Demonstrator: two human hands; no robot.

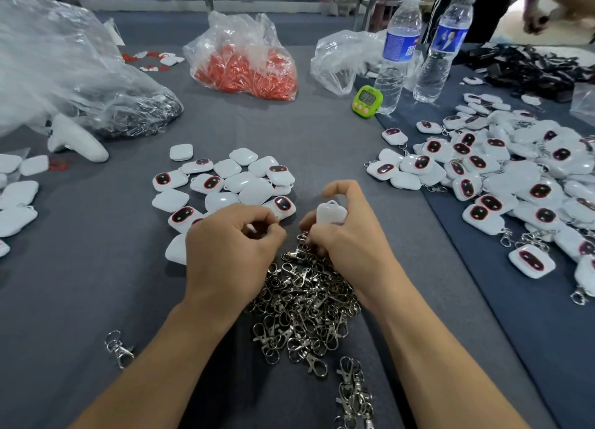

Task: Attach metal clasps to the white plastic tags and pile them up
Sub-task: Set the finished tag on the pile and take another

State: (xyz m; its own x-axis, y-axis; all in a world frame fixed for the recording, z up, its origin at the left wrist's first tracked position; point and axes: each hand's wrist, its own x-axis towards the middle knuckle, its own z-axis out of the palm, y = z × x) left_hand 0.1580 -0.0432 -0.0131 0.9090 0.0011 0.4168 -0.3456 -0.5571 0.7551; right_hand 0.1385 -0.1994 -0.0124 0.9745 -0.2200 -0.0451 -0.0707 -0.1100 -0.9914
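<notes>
A person's right hand (341, 238) grips a white plastic tag (331, 213), face hidden, its loop end up, with thumb and forefinger crooked above it. The left hand (231, 238) is curled just beside it, fingertips pinched together over something too blurred to name. Directly below both hands, between the wrists, lies a heap of metal clasps (302, 300) on the grey table (80, 283). Loose tags (225, 184), some showing dark oval faces rimmed in red, are scattered just beyond the left hand. Well to the right sits the pile of clasped tags (515, 177). Farther back stand a green timer (367, 102), its digits unreadable, and two water bottles (397, 48) with blue labels whose white lettering cannot be made out, near a clear bag of red pieces (244, 65).
</notes>
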